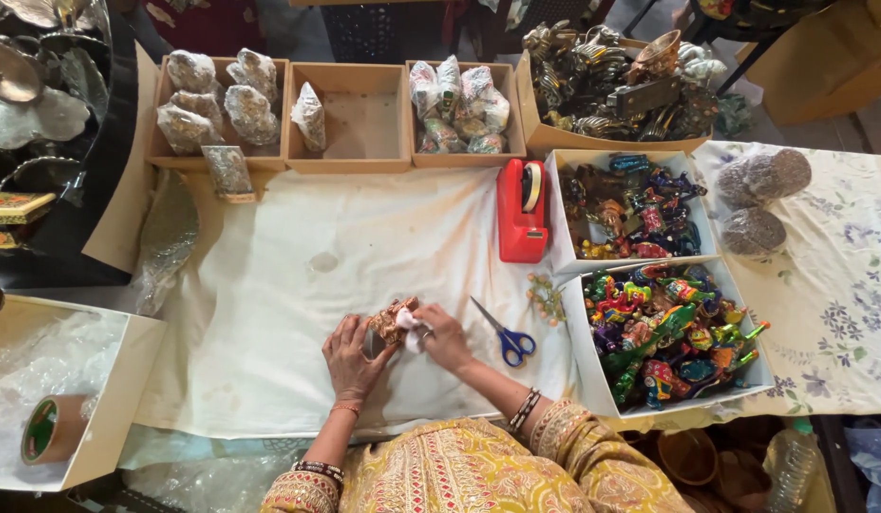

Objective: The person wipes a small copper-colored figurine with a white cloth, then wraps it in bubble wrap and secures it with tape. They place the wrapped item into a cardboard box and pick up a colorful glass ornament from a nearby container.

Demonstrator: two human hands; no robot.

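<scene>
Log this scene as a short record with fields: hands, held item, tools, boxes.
left hand: left hand grips the small figurine from below
right hand: right hand presses white wrapping against it
surface: white cloth
tools: blue-handled scissors right of the hands; red tape dispenser beyond them
right boxes: colourful painted figurines
far boxes: wrapped bundles

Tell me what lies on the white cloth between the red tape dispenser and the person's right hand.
In the head view, blue-handled scissors lie on the white cloth between the red tape dispenser and the right hand, close beside that hand. Otherwise the stretch is bare cloth.
</scene>
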